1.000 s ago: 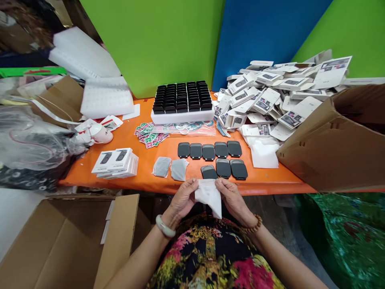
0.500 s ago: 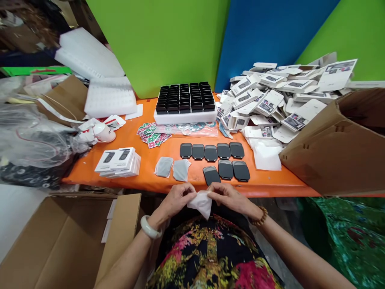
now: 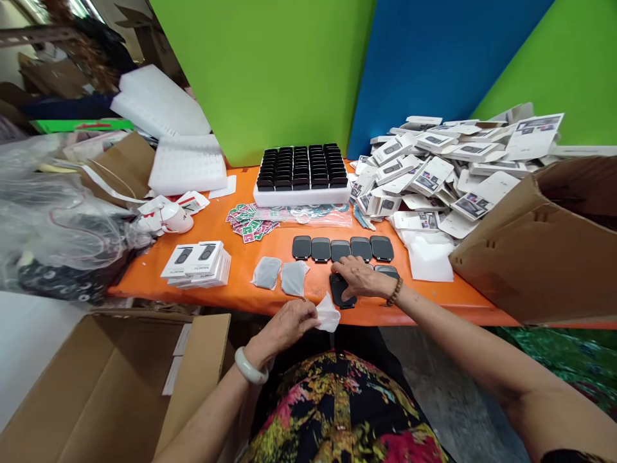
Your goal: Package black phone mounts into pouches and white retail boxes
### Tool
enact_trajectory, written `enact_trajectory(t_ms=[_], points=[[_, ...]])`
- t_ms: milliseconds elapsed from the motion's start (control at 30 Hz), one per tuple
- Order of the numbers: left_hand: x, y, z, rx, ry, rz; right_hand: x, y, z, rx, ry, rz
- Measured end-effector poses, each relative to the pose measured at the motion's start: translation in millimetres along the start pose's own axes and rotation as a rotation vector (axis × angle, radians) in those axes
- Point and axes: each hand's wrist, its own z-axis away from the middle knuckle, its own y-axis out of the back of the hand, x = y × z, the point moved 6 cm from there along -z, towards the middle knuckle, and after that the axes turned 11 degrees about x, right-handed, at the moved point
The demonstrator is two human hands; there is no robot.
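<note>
A thin white bag (image 3: 328,315) is pinched in my left hand (image 3: 290,323) at the table's front edge. My right hand (image 3: 359,278) reaches over the front row of black devices, its fingers on the nearest black device (image 3: 340,294). Behind it lies a row of several black devices (image 3: 321,249), partly hidden by my fingers. Another black device (image 3: 387,271) shows beside my right wrist. To the left, two wrapped devices (image 3: 267,273) lie flat in whitish bags.
A white foam tray (image 3: 303,197) holds upright black devices at the back. Small printed boxes (image 3: 197,265) are stacked left. Flattened white boxes (image 3: 429,168) pile up right, beside a large carton (image 3: 535,257). An open carton (image 3: 91,386) stands lower left.
My right hand has let go of the white bag and moved up and right onto the black devices. My left hand still holds the bag. The view has shifted slightly.
</note>
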Motion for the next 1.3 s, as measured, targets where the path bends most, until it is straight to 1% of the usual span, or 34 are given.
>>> enact_trajectory(t_ms=[100,200,233,333,400,433,500,567,667,733,867,1033,1100,1200,1300], points=[[-1.5,-0.3,-1.2,-0.013,0.032,-0.024,3.9,4.4,-1.1,0.007,-0.028,-0.238],[-3.0,2.7,-3.6,0.031,0.031,-0.009,9.2,14.4,8.1,0.044,-0.117,-0.505],[-2.9,3.6,-4.6,0.046,0.025,0.001,10.8,20.0,13.1,0.087,-0.161,-0.592],[0.2,3.9,-7.9,0.053,0.023,0.024,12.1,38.2,30.9,0.280,-0.305,-0.875],[5.8,3.3,-10.2,0.044,0.021,0.036,7.0,46.6,41.6,0.406,-0.342,-1.016],[9.7,3.8,-11.3,0.051,0.013,0.043,2.6,49.8,45.8,0.467,-0.330,-1.048],[18.6,6.7,-12.9,0.089,-0.013,0.063,-7.5,53.1,51.7,0.569,-0.276,-1.036],[26.5,11.0,-13.4,0.146,-0.037,0.081,-16.4,50.9,54.9,0.618,-0.243,-0.991],[35.7,16.4,-12.7,0.215,-0.057,0.117,-25.5,44.1,57.6,0.632,-0.232,-0.945],[41.4,18.6,-12.2,0.245,-0.059,0.161,-31.3,42.9,59.2,0.640,-0.196,-0.895],[52.1,19.7,-12.2,0.294,-0.009,0.261,-42.0,44.0,61.1,0.613,-0.136,-0.812],[56.8,22.0,-10.4,0.405,0.099,0.411,-48.9,42.8,64.6,0.596,-0.171,-0.878],[58.4,22.5,-10.3,0.409,0.092,0.417,-53.4,42.8,67.9,0.617,-0.149,-0.914],[60.5,24.1,-10.7,0.402,0.056,0.406,-58.4,45.3,74.8,0.681,-0.102,-0.902],[58.2,27.6,-9.8,0.445,0.105,0.509,-57.6,45.9,79.9,0.714,-0.098,-0.895]])
